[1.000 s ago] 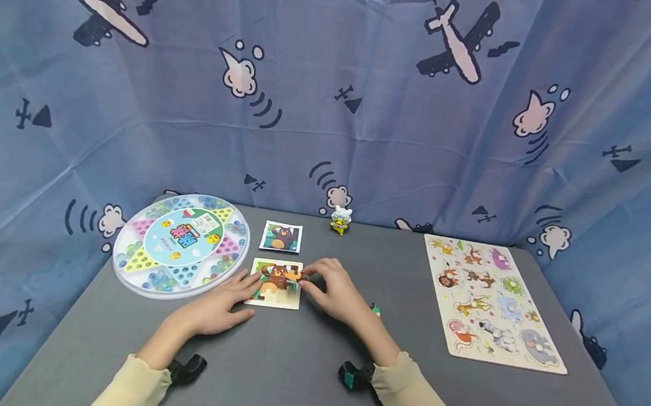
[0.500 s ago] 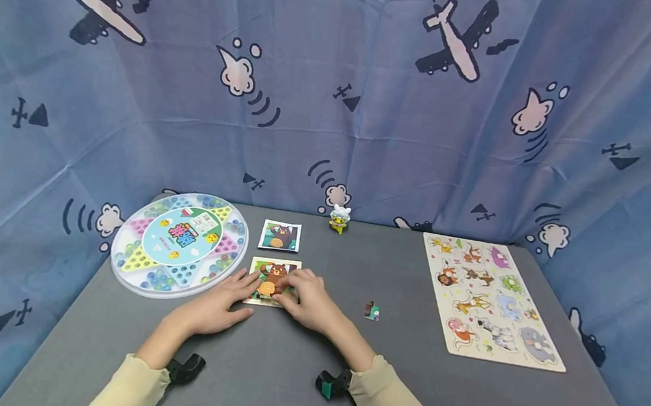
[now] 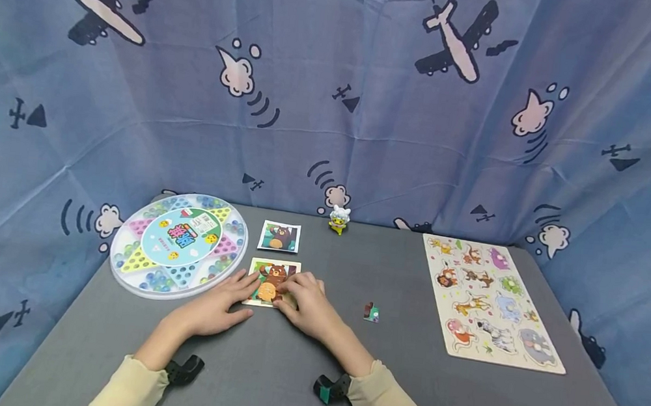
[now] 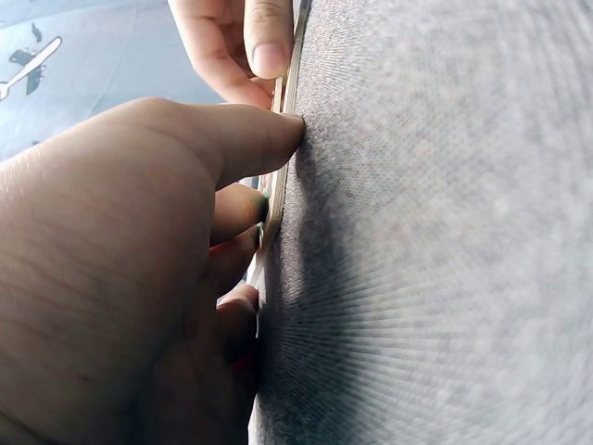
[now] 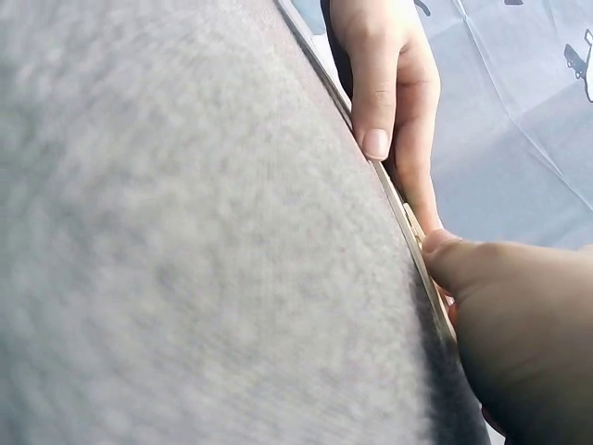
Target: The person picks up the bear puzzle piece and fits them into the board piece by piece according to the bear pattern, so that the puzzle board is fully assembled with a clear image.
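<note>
A small wooden jigsaw board [image 3: 253, 301] with a brown bear picture [image 3: 275, 274] lies flat on the grey table. My left hand [image 3: 214, 308] rests at its left side, fingers extended over the edge; in the left wrist view the thumb [image 4: 269, 139] touches the table beside the board. Over the board's lower right part, my right hand [image 3: 311, 307] pinches a jigsaw piece between thumb and fingers, mostly hidden beneath them. The right wrist view shows a thin wooden edge [image 5: 413, 222] by the right thumb. One loose brown and green jigsaw piece [image 3: 372, 312] lies farther right.
Behind the board lies a bear picture card [image 3: 279, 236]. A round marble game board [image 3: 137, 227] is at left, a small yellow and white figurine [image 3: 339, 220] at the back. An animal puzzle board [image 3: 449, 310] lies at right. A blue curtain [image 3: 284, 147] hangs behind.
My right hand has moved left from the board's right edge onto its lower right part, carrying the piece, then stayed nearly still. The loose piece came into full view. My left hand stayed put.
</note>
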`<action>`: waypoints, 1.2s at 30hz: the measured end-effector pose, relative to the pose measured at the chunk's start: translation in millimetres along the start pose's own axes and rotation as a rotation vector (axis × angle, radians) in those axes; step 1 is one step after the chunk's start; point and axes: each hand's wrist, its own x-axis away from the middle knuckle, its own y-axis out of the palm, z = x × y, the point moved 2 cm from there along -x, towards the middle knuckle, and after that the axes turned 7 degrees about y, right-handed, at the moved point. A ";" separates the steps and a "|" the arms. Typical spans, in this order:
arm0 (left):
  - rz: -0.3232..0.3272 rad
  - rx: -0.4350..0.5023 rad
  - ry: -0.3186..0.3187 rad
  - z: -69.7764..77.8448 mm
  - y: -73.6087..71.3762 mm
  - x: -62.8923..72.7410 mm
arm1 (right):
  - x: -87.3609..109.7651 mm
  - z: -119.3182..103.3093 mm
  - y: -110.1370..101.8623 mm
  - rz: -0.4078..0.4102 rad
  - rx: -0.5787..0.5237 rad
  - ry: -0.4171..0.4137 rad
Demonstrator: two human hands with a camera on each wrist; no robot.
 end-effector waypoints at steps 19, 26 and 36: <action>-0.019 -0.050 -0.002 7.1 -1.8 -1.5 | 0.6 0.4 1.3 0.057 -0.100 0.058; -0.036 -0.051 0.054 19.4 -2.1 -3.0 | 0.1 2.1 2.7 0.053 -0.155 0.099; -0.078 -0.041 0.045 21.2 1.3 -3.6 | -0.3 2.8 5.2 0.042 -0.155 0.111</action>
